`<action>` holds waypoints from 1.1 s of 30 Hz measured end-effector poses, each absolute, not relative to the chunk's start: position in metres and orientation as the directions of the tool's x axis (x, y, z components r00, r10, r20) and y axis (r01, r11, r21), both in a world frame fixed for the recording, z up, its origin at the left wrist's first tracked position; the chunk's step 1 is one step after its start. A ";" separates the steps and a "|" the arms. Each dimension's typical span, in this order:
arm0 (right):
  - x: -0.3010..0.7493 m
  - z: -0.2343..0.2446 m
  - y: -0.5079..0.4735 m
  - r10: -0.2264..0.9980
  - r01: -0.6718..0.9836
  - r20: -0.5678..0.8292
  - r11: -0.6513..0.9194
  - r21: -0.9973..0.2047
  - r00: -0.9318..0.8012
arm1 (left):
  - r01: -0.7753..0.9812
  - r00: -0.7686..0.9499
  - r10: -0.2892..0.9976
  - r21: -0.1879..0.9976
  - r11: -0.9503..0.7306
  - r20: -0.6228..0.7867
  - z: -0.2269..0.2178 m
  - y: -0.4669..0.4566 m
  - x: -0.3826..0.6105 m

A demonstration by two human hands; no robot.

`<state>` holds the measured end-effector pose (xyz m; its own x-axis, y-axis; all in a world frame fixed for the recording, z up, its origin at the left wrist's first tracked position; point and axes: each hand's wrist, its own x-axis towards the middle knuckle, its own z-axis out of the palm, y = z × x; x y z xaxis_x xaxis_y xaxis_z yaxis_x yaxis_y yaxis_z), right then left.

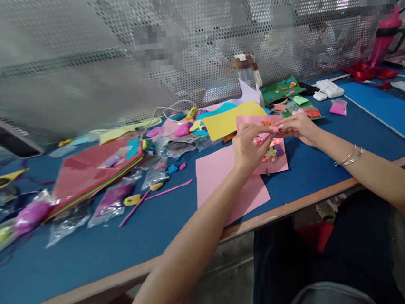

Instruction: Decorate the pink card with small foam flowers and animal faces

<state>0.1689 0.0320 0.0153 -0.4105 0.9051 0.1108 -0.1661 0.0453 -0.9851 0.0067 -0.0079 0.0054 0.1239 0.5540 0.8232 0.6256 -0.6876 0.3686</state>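
Note:
Above a pink sheet bearing small colourful flower shapes, my two hands meet at their fingertips. My left hand is closed in a pinch on a small pink piece, whose exact kind is too small to make out. From the other side, the fingers of my right hand pinch the same piece. An orange figure shows on the sheet just behind the fingers. Under my left forearm lies a plain pink sheet, partly covered by the decorated one.
Yellow paper and a green decorated card lie behind the hands. A blue board is at right, a lidded bottle at the back. Coloured sheets, clay bags and a pink stick spread leftward.

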 end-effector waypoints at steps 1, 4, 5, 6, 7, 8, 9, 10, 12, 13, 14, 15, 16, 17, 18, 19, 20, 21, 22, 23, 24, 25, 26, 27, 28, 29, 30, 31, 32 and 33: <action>0.169 0.016 0.032 0.901 -0.182 0.116 0.042 -0.982 -0.417 | 0.629 0.139 0.534 0.342 -0.698 0.834 0.006 -0.008 0.006; 0.171 0.017 0.032 0.883 -0.199 0.194 0.117 -0.973 -0.428 | 0.634 0.119 0.532 0.349 -0.690 0.838 0.005 -0.006 0.006; 0.171 0.017 0.032 0.871 -0.196 0.228 0.155 -0.968 -0.435 | 0.626 0.105 0.551 0.376 -0.684 0.828 0.004 -0.006 0.006; 0.171 0.017 0.032 0.860 -0.189 0.253 0.187 -0.964 -0.443 | 0.606 0.097 0.575 0.410 -0.681 0.812 0.004 -0.006 0.007; 0.171 0.017 0.032 0.851 -0.179 0.269 0.209 -0.962 -0.452 | 0.578 0.088 0.602 0.451 -0.680 0.794 0.003 -0.006 0.008; 0.171 0.017 0.032 0.843 -0.168 0.276 0.222 -0.960 -0.462 | 0.544 0.080 0.628 0.494 -0.678 0.774 0.003 -0.006 0.008; 0.171 0.018 0.032 0.839 -0.159 0.279 0.231 -0.960 -0.468 | 0.512 0.073 0.650 0.531 -0.675 0.756 0.002 -0.006 0.009; 0.171 0.018 0.032 0.837 -0.148 0.283 0.242 -0.959 -0.468 | 0.490 0.067 0.667 0.558 -0.670 0.742 0.002 -0.006 0.009; 0.171 0.020 0.032 0.840 -0.123 0.304 0.279 -0.952 -0.449 | 0.479 0.048 0.687 0.586 -0.653 0.725 0.002 -0.006 0.010; 0.171 0.021 0.032 0.845 -0.106 0.318 0.302 -0.947 -0.431 | 0.482 0.041 0.689 0.589 -0.649 0.724 0.002 -0.006 0.009; 0.172 0.021 0.032 0.850 -0.086 0.328 0.322 -0.943 -0.413 | 0.482 0.041 0.688 0.589 -0.649 0.724 0.002 -0.005 0.009; 0.172 0.022 0.032 0.854 -0.066 0.333 0.336 -0.940 -0.401 | 0.479 0.051 0.687 0.586 -0.653 0.725 0.002 -0.005 0.008; 0.173 0.022 0.032 0.854 -0.051 0.335 0.344 -0.938 -0.398 | 0.476 0.069 0.685 0.580 -0.661 0.725 0.002 -0.004 0.007; 0.173 0.022 0.032 0.850 -0.045 0.335 0.348 -0.936 -0.406 | 0.476 0.093 0.684 0.571 -0.669 0.723 0.002 -0.004 0.007; 0.174 0.022 0.032 0.842 -0.043 0.336 0.351 -0.935 -0.421 | 0.482 0.116 0.687 0.564 -0.670 0.718 0.001 -0.004 0.006; 0.174 0.021 0.033 0.832 -0.042 0.337 0.356 -0.933 -0.440 | 0.494 0.131 0.696 0.562 -0.663 0.706 0.001 -0.003 0.006; 0.174 0.021 0.033 0.822 -0.040 0.340 0.363 -0.931 -0.456 | 0.504 0.130 0.710 0.571 -0.648 0.692 0.000 -0.003 0.006; 0.174 0.021 0.033 0.817 -0.035 0.342 0.369 -0.929 -0.463 | 0.513 0.114 0.730 0.589 -0.624 0.674 0.000 -0.003 0.006; 0.174 0.021 0.033 0.819 -0.026 0.344 0.375 -0.927 -0.460 | 0.520 0.087 0.750 0.612 -0.596 0.656 0.000 -0.003 0.006; 0.173 0.021 0.033 0.825 -0.013 0.344 0.379 -0.925 -0.448 | 0.526 0.056 0.767 0.634 -0.567 0.639 -0.001 -0.002 0.006; 0.172 0.021 0.033 0.832 -0.001 0.345 0.383 -0.924 -0.434 | 0.532 0.026 0.780 0.652 -0.540 0.625 -0.001 -0.002 0.007; 0.171 0.021 0.033 0.838 0.011 0.347 0.388 -0.922 -0.421 | 0.539 0.004 0.789 0.664 -0.519 0.614 0.000 -0.002 0.007; 0.171 0.021 0.033 0.841 0.023 0.351 0.394 -0.919 -0.412 | 0.545 -0.011 0.795 0.670 -0.504 0.607 0.000 -0.001 0.007; 0.170 0.020 0.033 0.841 0.035 0.355 0.403 -0.915 -0.409 | 0.551 -0.018 0.798 0.672 -0.495 0.603 0.001 -0.001 0.008; 0.170 0.020 0.034 0.838 0.043 0.360 0.412 -0.910 -0.410 | 0.559 -0.022 0.798 0.670 -0.490 0.602 0.001 -0.001 0.008; 0.171 0.020 0.034 0.834 0.043 0.368 0.421 -0.906 -0.412 | 0.566 -0.025 0.797 0.666 -0.486 0.603 0.002 -0.001 0.007; 0.171 0.019 0.034 0.830 0.038 0.377 0.429 -0.903 -0.411 | 0.572 -0.030 0.795 0.663 -0.484 0.606 0.003 -0.001 0.007; 0.172 0.019 0.035 0.825 0.028 0.387 0.436 -0.899 -0.411 | 0.577 -0.037 0.794 0.662 -0.479 0.607 0.004 -0.001 0.006; 0.172 0.018 0.036 0.819 0.017 0.397 0.443 -0.896 -0.414 | 0.581 -0.048 0.795 0.664 -0.471 0.605 0.004 0.000 0.006; 0.173 0.017 0.036 0.811 0.010 0.405 0.451 -0.893 -0.422 | 0.581 -0.059 0.798 0.670 -0.461 0.600 0.004 0.000 0.005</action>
<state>0.1729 0.0363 0.0174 -0.4225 0.8109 0.4049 0.0095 0.4507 -0.8926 0.0046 0.0003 0.0044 -0.0591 0.7977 0.6001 0.5813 -0.4612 0.6703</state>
